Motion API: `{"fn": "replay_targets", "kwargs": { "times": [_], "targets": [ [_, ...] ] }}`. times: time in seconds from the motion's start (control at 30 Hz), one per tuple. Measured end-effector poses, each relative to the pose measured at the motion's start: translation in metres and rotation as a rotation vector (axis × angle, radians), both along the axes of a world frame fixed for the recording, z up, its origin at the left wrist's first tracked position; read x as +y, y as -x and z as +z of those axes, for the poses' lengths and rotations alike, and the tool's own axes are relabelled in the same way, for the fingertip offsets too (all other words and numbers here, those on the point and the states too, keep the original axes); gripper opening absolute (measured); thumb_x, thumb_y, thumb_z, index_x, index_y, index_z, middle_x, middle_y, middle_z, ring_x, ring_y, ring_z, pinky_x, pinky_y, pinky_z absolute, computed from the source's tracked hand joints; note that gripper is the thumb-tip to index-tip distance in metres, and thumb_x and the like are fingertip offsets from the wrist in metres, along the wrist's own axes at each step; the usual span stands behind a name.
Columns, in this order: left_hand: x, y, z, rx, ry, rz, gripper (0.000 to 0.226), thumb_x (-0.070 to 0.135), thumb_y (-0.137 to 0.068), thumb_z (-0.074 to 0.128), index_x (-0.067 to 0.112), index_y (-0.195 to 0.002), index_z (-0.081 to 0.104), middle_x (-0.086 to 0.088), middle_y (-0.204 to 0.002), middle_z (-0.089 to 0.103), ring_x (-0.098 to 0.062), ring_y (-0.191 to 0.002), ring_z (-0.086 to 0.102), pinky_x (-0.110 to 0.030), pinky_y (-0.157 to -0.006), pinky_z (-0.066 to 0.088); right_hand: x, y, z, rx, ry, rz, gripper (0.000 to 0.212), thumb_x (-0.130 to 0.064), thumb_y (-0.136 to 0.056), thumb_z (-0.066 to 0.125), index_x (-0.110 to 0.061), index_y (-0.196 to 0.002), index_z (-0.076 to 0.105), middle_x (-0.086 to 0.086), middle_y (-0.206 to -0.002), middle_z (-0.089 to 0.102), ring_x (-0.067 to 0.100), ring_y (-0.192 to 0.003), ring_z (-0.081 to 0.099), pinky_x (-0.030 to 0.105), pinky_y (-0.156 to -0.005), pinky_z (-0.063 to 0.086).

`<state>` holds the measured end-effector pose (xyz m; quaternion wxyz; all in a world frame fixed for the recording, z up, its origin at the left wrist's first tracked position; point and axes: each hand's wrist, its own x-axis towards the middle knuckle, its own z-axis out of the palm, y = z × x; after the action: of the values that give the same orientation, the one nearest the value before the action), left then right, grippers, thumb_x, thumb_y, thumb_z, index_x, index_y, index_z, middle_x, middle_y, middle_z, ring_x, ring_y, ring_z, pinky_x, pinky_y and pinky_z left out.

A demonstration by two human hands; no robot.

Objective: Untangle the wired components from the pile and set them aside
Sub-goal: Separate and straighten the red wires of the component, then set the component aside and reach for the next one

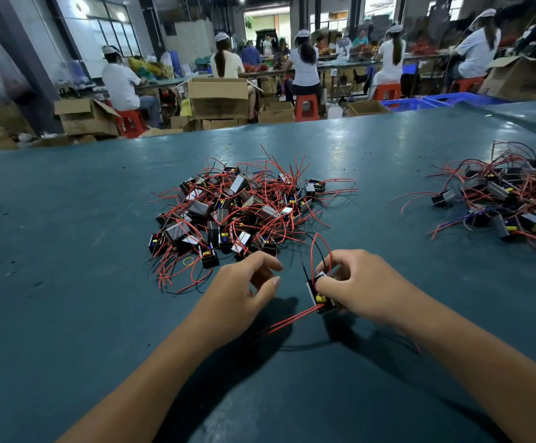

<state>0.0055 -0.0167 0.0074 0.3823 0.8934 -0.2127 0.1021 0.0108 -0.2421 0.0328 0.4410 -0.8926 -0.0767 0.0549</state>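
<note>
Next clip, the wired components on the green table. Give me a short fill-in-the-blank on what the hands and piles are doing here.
1. The right hand grips one black component with ____ wires.
2. The left hand holds ____.
3. The big pile lies ____ the hands, farther up the table.
4. A second pile lies at the ____ edge of the view.

Missing words: red; nothing; beyond; right

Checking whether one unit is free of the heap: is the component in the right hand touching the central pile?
Apart. The head view shows bare table between the component held by the right hand and the central pile.
</note>
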Motion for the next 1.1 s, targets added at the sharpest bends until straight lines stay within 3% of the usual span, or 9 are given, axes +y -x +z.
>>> {"fn": "replay_targets", "kwargs": {
  "times": [0.13,0.3,0.4,0.57,0.7,0.8,0.9,1.0,1.1],
  "targets": [
    [0.001,-0.005,-0.007,-0.118,-0.074,-0.002,0.011,0.013,-0.095,0.064,0.019,-0.104,0.066,0.020,-0.082,0.061,0.010,-0.069,0.056,-0.004,-0.062,0.040,-0.004,-0.007,-0.003,-0.016,-0.017,-0.021,0.028,-0.046,-0.066,0.059,-0.027,-0.086,0.062,-0.003,-0.070,0.072,0.009,-0.053,0.063,0.030,-0.058,0.052],
    [0.002,-0.011,-0.012,-0.207,-0.146,0.020,0.010,0.010,-0.093,0.064,0.015,-0.100,0.069,0.019,-0.087,0.062,0.014,-0.073,0.053,-0.008,-0.067,0.039,-0.014,-0.016,-0.004,-0.026,0.045,-0.109,0.015,-0.041,-0.079,0.060,-0.029,-0.087,0.058,-0.009,-0.059,0.066,0.004,-0.051,0.054,0.026,-0.054,0.043],
    [0.002,-0.012,-0.014,-0.228,-0.140,0.039,0.009,0.010,-0.093,0.065,0.016,-0.099,0.069,0.014,-0.089,0.065,0.007,-0.073,0.055,-0.015,-0.068,0.044,-0.028,-0.031,0.011,-0.044,0.165,-0.179,0.018,-0.039,-0.081,0.062,-0.024,-0.089,0.057,-0.004,-0.074,0.068,0.014,-0.068,0.060,0.028,-0.058,0.041],
    [0.003,-0.012,-0.015,-0.192,-0.132,0.052,0.007,0.014,-0.093,0.065,0.017,-0.098,0.069,0.011,-0.088,0.068,-0.003,-0.077,0.060,-0.028,-0.071,0.053,-0.107,-0.075,0.084,-0.249,0.581,-0.534,0.050,-0.038,-0.088,0.065,-0.004,-0.122,0.051,0.025,-0.113,0.063,0.038,-0.098,0.060,0.037,-0.077,0.046],
    [0.001,-0.014,-0.015,-0.185,-0.134,0.052,0.006,0.014,-0.094,0.065,0.017,-0.098,0.069,0.011,-0.087,0.067,-0.005,-0.077,0.059,-0.027,-0.071,0.051,-0.134,-0.085,0.108,-0.214,0.754,-0.724,0.081,-0.047,-0.087,0.065,0.002,-0.142,0.032,0.027,-0.138,0.049,0.043,-0.123,0.051,0.050,-0.098,0.043],
    [0.002,-0.015,-0.015,-0.168,-0.120,0.071,0.009,0.013,-0.095,0.064,0.018,-0.100,0.069,0.013,-0.089,0.066,-0.001,-0.081,0.059,-0.017,-0.073,0.046,-0.101,-0.083,0.097,-0.308,0.670,-0.518,0.067,-0.045,-0.088,0.065,-0.003,-0.135,0.043,0.024,-0.131,0.055,0.040,-0.117,0.054,0.045,-0.095,0.046],
    [0.003,-0.015,-0.016,-0.163,-0.106,0.096,0.010,0.013,-0.095,0.063,0.019,-0.100,0.069,0.012,-0.090,0.067,0.000,-0.081,0.060,-0.011,-0.071,0.042,-0.060,-0.078,0.074,-0.222,0.643,-0.265,0.057,-0.042,-0.093,0.063,-0.005,-0.134,0.049,0.020,-0.134,0.056,0.035,-0.120,0.054,0.040,-0.097,0.045],
    [0.004,-0.014,-0.018,-0.204,-0.119,0.114,0.009,0.012,-0.094,0.064,0.018,-0.097,0.069,0.011,-0.089,0.068,-0.002,-0.079,0.061,-0.020,-0.072,0.049,-0.024,-0.081,0.054,-0.256,0.566,-0.092,0.046,-0.038,-0.097,0.058,-0.007,-0.131,0.053,0.015,-0.131,0.060,0.031,-0.119,0.055,0.038,-0.100,0.046],
    [0.002,-0.016,-0.020,-0.247,-0.131,0.130,0.007,0.011,-0.093,0.064,0.017,-0.095,0.067,0.009,-0.088,0.066,-0.006,-0.078,0.059,-0.027,-0.071,0.052,0.008,-0.090,0.043,-0.355,0.442,-0.009,0.031,-0.029,-0.099,0.054,-0.008,-0.121,0.060,0.011,-0.116,0.067,0.027,-0.105,0.061,0.037,-0.091,0.050]
  ]
}}
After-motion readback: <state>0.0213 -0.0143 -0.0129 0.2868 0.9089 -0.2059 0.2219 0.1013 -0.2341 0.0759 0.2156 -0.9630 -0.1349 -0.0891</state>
